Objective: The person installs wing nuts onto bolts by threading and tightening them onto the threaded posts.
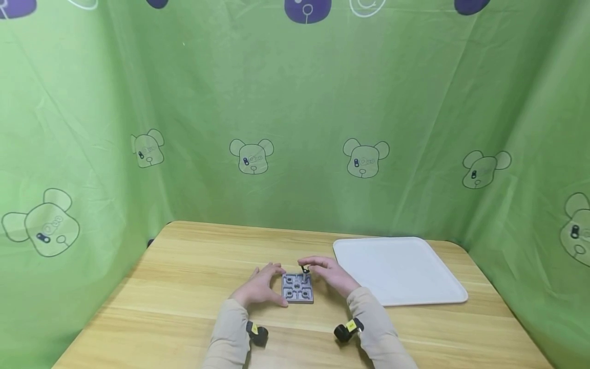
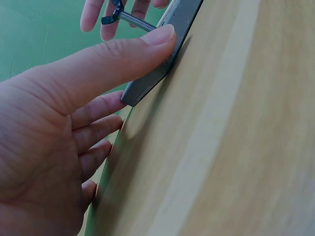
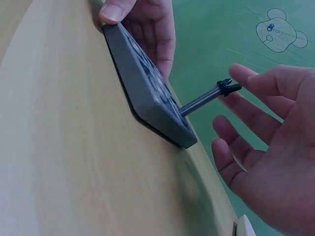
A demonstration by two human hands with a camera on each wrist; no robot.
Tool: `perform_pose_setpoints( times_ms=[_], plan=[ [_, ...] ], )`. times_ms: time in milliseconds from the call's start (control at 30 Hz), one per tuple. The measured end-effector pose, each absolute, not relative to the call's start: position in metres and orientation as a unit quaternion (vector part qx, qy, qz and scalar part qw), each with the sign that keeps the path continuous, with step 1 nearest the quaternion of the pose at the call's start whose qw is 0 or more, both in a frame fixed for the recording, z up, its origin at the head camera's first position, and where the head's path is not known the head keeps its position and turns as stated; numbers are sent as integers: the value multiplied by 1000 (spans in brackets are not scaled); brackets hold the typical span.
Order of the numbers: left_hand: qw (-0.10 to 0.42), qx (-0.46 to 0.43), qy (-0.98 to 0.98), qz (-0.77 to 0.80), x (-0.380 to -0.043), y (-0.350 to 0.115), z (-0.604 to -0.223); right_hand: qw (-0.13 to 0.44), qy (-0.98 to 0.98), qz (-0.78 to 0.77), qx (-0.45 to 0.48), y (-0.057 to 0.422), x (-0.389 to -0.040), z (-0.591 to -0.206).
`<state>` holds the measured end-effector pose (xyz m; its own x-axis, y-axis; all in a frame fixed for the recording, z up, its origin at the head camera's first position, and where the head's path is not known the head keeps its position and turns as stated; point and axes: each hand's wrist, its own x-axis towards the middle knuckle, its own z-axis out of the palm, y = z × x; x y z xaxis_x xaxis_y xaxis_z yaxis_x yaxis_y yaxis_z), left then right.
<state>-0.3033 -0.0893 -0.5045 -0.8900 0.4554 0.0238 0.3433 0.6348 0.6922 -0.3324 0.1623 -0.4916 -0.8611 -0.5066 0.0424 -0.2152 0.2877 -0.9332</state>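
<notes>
Okay so it's basically screw-fiddling time here. There's a square grey block (image 1: 297, 288) lying flat on the wooden table (image 1: 184, 287), right between the two hands. A threaded screw (image 3: 201, 102) with a black winged head (image 3: 228, 87) stands up out of its far corner on the right hand's side, and a good bit of thread shows above the block.

Left hand (image 1: 259, 288) has the block gripped along its own side, thumb at the near corner and a fingertip at the far one. Right hand (image 1: 334, 275) is up at the winged head with its fingers loosely bent around it. Can't tell if that's a proper pinch or just a touch, the wrist view doesn't settle it.

My read: the step in hand is working the screw by its wings, left hand as the clamp, right hand as the driver. Whether it's going in or coming out, no idea from this. Next move would call for thumb and finger on opposite wings, a small straight twist, and enough hold on the left that the block doesn't spin along. Main risk I'd guess is the screw tipping sideways.

White tray (image 1: 396, 271) sits just past the right hand, off to its outer side.
</notes>
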Motion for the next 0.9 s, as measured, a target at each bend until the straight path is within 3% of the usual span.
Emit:
perform_pose_setpoints(
  times_ms=[433,900],
  plan=[
    [79,219,900,370,-304,-89,-506,140,792,-550,-224,163,-333,-495],
    [79,216,901,367,-304,-89,-505,104,812,-538,-199,160,-335,-493]
  ],
)
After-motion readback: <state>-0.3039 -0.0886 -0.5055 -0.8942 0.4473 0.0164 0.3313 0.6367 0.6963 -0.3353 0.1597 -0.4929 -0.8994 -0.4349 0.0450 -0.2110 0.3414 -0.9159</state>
